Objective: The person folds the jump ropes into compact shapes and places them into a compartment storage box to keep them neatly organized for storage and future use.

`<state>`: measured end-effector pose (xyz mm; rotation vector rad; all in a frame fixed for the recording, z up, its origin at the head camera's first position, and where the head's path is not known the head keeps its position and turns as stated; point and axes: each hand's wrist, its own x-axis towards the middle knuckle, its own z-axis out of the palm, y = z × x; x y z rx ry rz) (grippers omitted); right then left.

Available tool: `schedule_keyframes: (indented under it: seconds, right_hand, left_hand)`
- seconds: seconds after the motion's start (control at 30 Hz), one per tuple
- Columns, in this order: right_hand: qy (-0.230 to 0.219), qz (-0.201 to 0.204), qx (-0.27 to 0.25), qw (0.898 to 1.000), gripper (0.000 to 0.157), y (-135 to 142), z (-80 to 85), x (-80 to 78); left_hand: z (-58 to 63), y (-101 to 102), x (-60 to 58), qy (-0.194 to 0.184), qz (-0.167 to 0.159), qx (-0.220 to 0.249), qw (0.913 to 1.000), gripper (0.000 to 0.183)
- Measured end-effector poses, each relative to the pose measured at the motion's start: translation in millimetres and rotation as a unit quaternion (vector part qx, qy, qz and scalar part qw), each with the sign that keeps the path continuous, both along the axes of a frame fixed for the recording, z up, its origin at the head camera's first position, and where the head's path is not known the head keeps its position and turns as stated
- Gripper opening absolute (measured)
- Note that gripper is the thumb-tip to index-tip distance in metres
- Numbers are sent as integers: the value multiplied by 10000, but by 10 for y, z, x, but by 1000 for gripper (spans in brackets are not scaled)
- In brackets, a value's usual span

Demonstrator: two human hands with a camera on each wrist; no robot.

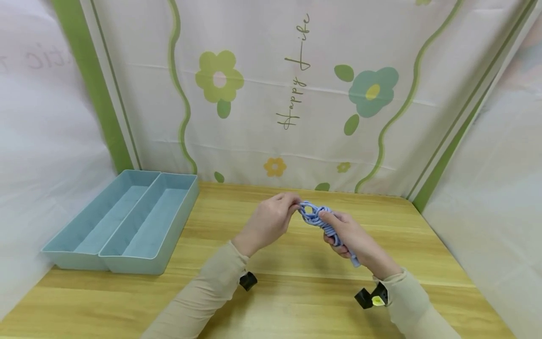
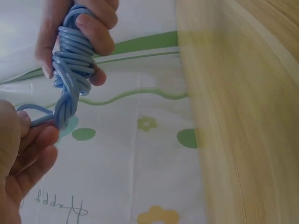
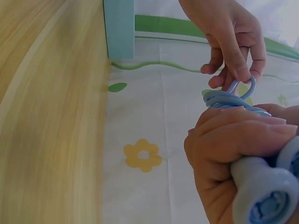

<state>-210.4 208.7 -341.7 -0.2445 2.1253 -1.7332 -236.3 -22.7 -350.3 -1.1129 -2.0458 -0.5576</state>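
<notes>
A light blue jump rope [image 1: 312,217], wound into a tight bundle, is held up above the table. My right hand [image 1: 355,238] grips the wound middle, its thumb lying along the coils. Two flared, hollow handle ends [image 3: 264,193] stick out of that fist in the right wrist view. At the other end of the bundle, my left hand [image 1: 268,219] pinches a small loop [image 3: 252,87] of the rope between thumb and fingertips. Coils [image 2: 77,44] wrap crosswise around the bundle in the left wrist view, partly covered by the right fingers.
Two long blue trays [image 1: 178,221] stand side by side at the left of the wooden table [image 1: 275,301]. A white curtain [image 1: 254,127] with flowers hangs behind the table, and white sheets [image 1: 499,179] close off both sides.
</notes>
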Motion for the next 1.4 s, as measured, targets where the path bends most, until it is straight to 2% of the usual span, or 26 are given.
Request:
schedule_keyframes:
  seconds: [0.07,0.17,0.3,0.43,0.57,0.7,0.77,0.97,1.13,1.4]
  right_hand:
    - [25,-35,31,10000,60,14,-2,0]
    - [118,-65,117,9998,58,34,-4,-3]
    - [275,-35,210,9994,57,56,-11,-10]
    - [392,-4,256,9989,58,46,-1,5]
    - [541,-17,275,9982,57,17,13,32]
    - [725,-9,201,9972,54,-25,-7,44]
    - [865,23,180,9961,53,-53,-19,46]
    - [1206,58,234,9924,49,-128,-56,64]
    - [1344,-62,77,9909,46,-191,-89,86]
    - [1699,-107,-105,9853,42,-243,-133,101]
  left_hand:
    - [3,-17,-13,-602,-172,108,9980,8]
    - [4,-48,-46,-1340,-492,408,9889,5]
    - [-3,-83,-102,-1988,-933,1049,9699,4]
    - [10,-111,-123,-2478,-1038,1744,9473,6]
    - [32,-137,-114,-2924,-972,2241,9246,9]
    - [34,-154,-109,-3433,-920,2663,8960,12]
    - [36,-160,-110,-3662,-788,2853,8822,12]
    - [33,-170,-121,-4162,-343,3182,8511,12]
    - [32,-181,-129,-4454,1,3290,8327,12]
    - [48,-173,-133,-4550,352,3390,8227,14]
